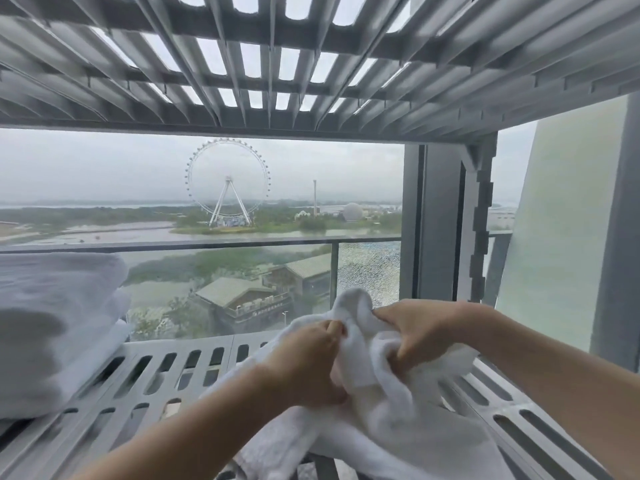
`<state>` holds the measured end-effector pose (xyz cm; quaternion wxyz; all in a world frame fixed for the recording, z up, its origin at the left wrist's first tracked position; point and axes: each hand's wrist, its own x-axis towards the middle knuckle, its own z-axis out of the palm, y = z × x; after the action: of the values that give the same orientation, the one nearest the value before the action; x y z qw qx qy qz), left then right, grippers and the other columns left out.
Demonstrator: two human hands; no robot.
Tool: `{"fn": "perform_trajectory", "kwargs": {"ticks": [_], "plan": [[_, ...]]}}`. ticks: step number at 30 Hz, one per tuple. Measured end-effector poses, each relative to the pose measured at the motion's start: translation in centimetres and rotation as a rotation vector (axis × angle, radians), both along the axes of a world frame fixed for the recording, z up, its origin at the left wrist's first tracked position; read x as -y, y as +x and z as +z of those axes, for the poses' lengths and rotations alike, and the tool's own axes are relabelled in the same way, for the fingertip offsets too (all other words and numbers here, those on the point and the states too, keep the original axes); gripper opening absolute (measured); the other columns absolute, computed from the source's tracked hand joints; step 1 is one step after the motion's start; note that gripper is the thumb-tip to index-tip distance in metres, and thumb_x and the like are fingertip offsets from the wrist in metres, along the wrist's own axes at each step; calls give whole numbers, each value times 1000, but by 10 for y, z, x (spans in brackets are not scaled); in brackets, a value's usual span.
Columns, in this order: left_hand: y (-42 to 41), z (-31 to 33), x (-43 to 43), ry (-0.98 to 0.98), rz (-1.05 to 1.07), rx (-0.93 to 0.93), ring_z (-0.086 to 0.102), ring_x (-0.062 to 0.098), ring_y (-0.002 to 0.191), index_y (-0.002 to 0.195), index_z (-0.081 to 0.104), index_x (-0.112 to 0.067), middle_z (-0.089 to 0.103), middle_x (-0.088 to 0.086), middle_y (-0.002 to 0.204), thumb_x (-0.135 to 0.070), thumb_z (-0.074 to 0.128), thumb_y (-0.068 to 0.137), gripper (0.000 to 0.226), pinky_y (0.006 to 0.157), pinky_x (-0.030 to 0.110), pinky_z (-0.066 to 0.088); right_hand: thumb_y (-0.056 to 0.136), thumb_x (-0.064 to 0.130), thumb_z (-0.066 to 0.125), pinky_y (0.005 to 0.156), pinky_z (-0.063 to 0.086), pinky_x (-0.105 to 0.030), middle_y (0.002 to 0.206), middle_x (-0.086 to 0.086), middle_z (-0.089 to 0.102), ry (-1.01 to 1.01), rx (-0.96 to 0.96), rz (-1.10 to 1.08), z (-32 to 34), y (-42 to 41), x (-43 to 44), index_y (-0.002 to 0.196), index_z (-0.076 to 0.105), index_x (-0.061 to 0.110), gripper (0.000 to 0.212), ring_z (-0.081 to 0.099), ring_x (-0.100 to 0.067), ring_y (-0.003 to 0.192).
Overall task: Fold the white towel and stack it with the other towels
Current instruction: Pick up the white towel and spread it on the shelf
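The fold looks barely begun: the white towel point(388, 403) lies bunched on the slatted shelf point(180, 372), lower centre of the frame. The left hand point(308, 358) and right hand point(419, 330) each clutch a handful of it. Its length runs from lower left up toward centre-right. The folded stack point(55, 320) waits at left, well apart.

Flat grey daylight comes in through the window point(242, 209) at 12 o'clock, soft shadows only. Wide-angle bends the slatted shelf point(277, 64) overhead; towel stack point(52, 323) at 9 o'clock looks blurry.
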<state>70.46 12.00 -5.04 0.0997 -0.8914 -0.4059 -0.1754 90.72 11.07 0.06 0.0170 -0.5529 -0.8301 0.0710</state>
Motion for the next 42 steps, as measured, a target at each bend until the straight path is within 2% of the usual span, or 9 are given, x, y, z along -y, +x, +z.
{"fn": "perform_trajectory", "kwargs": {"ticks": [8, 13, 17, 22, 27, 35, 38, 40, 42], "plan": [[-25, -4, -13, -121, -48, 199, 53, 15, 110, 128, 42, -24, 52, -3, 128, -11, 55, 77, 54, 82, 6, 32, 59, 43, 66, 81, 55, -42, 91, 0, 68, -28, -325, -1, -7, 0, -3, 93, 54, 30, 38, 66, -21, 89], [-36, 0, 1, 51, 25, 119, 49, 13, 118, 131, 39, -33, 45, -11, 135, -27, 55, 80, 53, 89, 29, 47, 71, 46, 63, 54, 32, -21, 85, 15, 38, 227, 51, -9, -1, -23, 26, 95, 32, 25, 45, 47, -10, 77], [-33, 13, 13, 119, 72, 39, 54, 15, 108, 128, 40, -30, 48, -7, 127, -37, 59, 78, 54, 77, 27, 49, 72, 41, 66, 72, 41, -29, 113, 7, 33, 504, 117, 105, 5, -31, 38, 121, 30, 23, 64, 45, -15, 101], [-26, 7, 21, -112, 56, -26, 50, 18, 116, 142, 22, -23, 35, -6, 140, -59, 62, 71, 89, 95, 34, 46, 81, 19, 60, 88, 41, -28, 117, 11, 45, 266, 74, 252, -2, -27, 31, 114, 47, 40, 42, 47, -14, 107], [-22, -20, 10, -103, 50, 140, 36, 15, 129, 146, 18, -27, 22, -6, 148, -49, 66, 74, 89, 101, 18, 27, 59, 45, 66, 99, 39, -40, 116, 19, 40, 81, 190, 189, -22, -18, 17, 114, 40, 43, 61, 34, -15, 111], [-30, -21, 1, -41, 16, 252, 58, 26, 107, 129, 45, -34, 46, -1, 135, 1, 47, 70, 68, 84, 37, 49, 57, 37, 71, 84, 46, -30, 100, 16, 61, 343, 38, 252, -25, -23, 16, 98, 62, 33, 43, 57, -13, 92], [-37, -16, -2, -24, -53, 257, 59, 12, 102, 123, 53, -35, 52, -7, 131, 0, 51, 69, 64, 82, 21, 47, 54, 39, 70, 72, 50, -30, 82, 14, 63, 331, -53, 200, -20, -21, 22, 84, 60, 38, 31, 59, -10, 77], [-41, -2, -2, -87, -100, 320, 55, -9, 84, 117, 58, -39, 60, -14, 119, -5, 60, 67, 60, 69, 1, 38, 51, 39, 68, 62, 53, -31, 70, 15, 63, 197, -218, 151, -5, -12, 25, 75, 58, 42, 26, 59, -5, 65], [-46, 17, -1, -212, -196, 433, 54, -18, 69, 107, 61, -43, 66, -18, 104, -15, 69, 64, 53, 61, -3, 37, 47, 39, 66, 54, 47, -32, 63, 12, 59, 79, -418, 125, 11, 1, 21, 70, 60, 34, 24, 55, -7, 56]]}}
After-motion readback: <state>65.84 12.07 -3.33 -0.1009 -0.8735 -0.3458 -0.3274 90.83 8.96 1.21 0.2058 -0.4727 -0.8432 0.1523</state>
